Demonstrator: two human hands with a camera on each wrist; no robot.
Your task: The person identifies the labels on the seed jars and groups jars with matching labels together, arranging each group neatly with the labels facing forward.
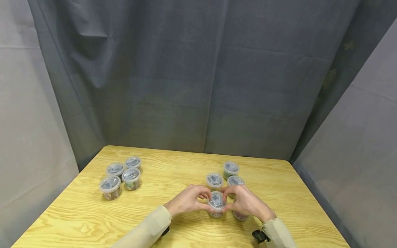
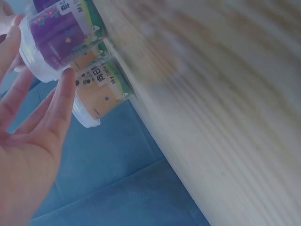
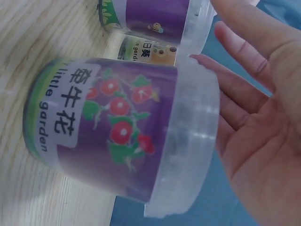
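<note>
A small plastic tub (image 1: 216, 201) with a clear lid stands near the table's front, between both hands. My left hand (image 1: 190, 200) grips its left side, thumb in front and fingers behind. From the right, my right hand (image 1: 246, 202) holds the same lid rim with thumb and fingers. In the left wrist view the tub (image 2: 63, 35) has a purple label, and fingertips lie at its rim. The right wrist view shows it as a purple tub (image 3: 157, 19) at the top. Another purple-labelled tub (image 3: 113, 127), printed with red flowers, fills the foreground there, beside the right palm.
Just behind the held tub is another lidded tub (image 1: 214, 181), with one more tub (image 1: 231, 168) further back and a tub (image 1: 235, 181) partly behind the right hand. Several similar tubs (image 1: 110, 186) are grouped on the left of the wooden table (image 1: 77, 220). Grey curtains (image 1: 161, 86) enclose the back.
</note>
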